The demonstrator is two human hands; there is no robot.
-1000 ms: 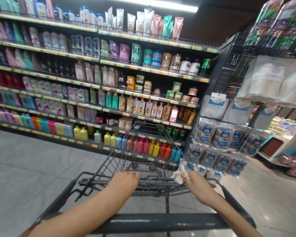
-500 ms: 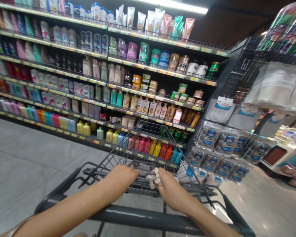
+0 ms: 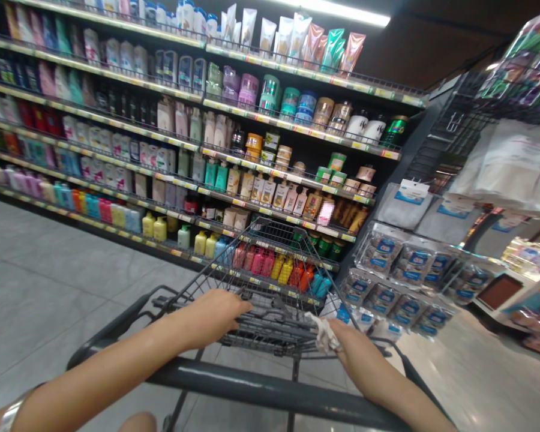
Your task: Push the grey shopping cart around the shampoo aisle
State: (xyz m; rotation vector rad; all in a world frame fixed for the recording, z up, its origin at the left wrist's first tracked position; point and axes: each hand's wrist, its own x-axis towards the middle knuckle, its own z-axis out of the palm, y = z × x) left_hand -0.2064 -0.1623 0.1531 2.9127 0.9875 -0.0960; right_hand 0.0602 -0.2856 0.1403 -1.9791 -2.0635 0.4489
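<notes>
In the head view, the cart (image 3: 252, 385) is central, its handle nearest the person and its basket (image 3: 288, 329) beyond. The right hand (image 3: 355, 354) grips a crumpled white cloth (image 3: 327, 337) between thumb and fingers, at the right part of the basket's near end. The left hand (image 3: 213, 315) is over the left part of that end, back upward, fingers loosely curled; whether it touches or holds the cart cannot be told. Both forearms reach over the handle.

Beyond the cart stand shelves (image 3: 297, 128) of bottles and jars; to its right hang clear packets (image 3: 382, 247).

The step in hand appears to be holding the cloth at the cart's near end with the hands apart. Any move of the cloth from there would call for a firm pinch, and for keeping its loose folds from catching on the cart's wires. Contact between cloth and cart is unclear.
</notes>
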